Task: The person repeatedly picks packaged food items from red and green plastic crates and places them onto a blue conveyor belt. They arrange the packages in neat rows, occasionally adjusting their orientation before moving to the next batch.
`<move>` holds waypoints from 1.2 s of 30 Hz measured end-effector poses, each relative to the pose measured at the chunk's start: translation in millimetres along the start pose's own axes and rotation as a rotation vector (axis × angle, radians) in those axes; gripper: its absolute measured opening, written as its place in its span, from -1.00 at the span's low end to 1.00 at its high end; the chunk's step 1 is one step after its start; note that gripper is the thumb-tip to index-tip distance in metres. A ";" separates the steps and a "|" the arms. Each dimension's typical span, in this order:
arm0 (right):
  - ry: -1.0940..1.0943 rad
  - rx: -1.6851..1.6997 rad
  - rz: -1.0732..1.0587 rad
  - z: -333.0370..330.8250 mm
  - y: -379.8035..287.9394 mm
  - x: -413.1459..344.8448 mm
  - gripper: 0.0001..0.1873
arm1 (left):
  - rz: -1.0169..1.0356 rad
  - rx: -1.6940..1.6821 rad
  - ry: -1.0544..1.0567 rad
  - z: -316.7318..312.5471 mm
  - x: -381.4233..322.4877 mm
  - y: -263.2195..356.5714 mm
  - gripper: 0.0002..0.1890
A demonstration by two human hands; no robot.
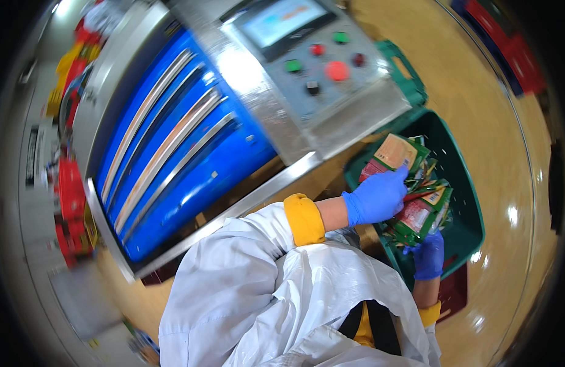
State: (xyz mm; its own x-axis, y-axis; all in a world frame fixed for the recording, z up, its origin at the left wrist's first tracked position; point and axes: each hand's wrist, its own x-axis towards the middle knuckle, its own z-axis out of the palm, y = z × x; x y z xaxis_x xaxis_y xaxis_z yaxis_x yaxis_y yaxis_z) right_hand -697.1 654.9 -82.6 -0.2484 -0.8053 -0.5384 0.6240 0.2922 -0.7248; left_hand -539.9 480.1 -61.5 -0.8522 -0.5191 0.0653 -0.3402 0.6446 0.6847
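A bunch of green and red printed plastic packets [420, 213] is held over a dark green plastic crate [476, 202]. My left hand [376, 196], in a blue glove, closes on the packets from the near left; one packet with a beige panel [395, 149] juts out beyond its fingers. My right hand [428, 257], gloved in blue as well, grips the lower end of the bunch near the crate's near rim. Its fingertips are partly hidden under the packets. Small pale bits lie on the crate's inner wall.
At left stands a steel machine with a blue bed [195, 169] crossed by metal bars. Its control panel [321, 69] has a screen and coloured buttons. Under the green crate shows a dark red crate [454, 291]. Red crates [71, 188] stand far left.
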 end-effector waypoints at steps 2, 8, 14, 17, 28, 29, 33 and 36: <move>-0.115 -0.080 -0.024 54.9 -15.3 -8.3 -0.66 | -0.008 0.051 0.119 -47.9 -36.3 3.0 -0.85; -0.540 -0.873 -0.612 182.9 -101.6 -123.8 -0.71 | 0.052 0.280 0.526 -201.9 -139.8 129.2 -0.87; -0.773 -0.777 -0.446 367.1 -53.0 -97.4 -0.57 | -0.036 0.502 0.813 -331.2 -253.5 68.8 -0.89; -0.908 -0.397 -0.133 469.6 -2.8 -79.6 -0.62 | -0.128 0.520 0.875 -386.4 -323.8 -1.0 -0.89; -0.705 -0.933 -0.210 581.4 101.1 13.0 -0.53 | -0.904 0.147 1.142 -282.0 -510.3 -110.9 -0.54; -0.717 -0.954 -0.163 576.7 105.8 18.2 -0.52 | -0.852 0.040 1.203 -271.4 -507.7 -107.8 -0.56; -0.930 -0.973 -0.145 575.7 129.5 6.0 -0.56 | -0.702 -0.104 1.376 -247.5 -501.5 -105.6 -0.63; -0.893 -1.009 -0.296 578.1 161.4 26.1 -0.64 | -0.741 -0.068 1.444 -249.4 -488.0 -99.8 -0.58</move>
State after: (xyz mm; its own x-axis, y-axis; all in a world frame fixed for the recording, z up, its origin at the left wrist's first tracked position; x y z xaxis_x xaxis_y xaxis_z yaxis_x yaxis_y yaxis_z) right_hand -174.6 382.7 34.9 0.5181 -0.8449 -0.1335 -0.2663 -0.0110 -0.9638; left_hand 9.1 529.1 19.4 0.5578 -0.7785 0.2877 -0.4335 0.0224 0.9009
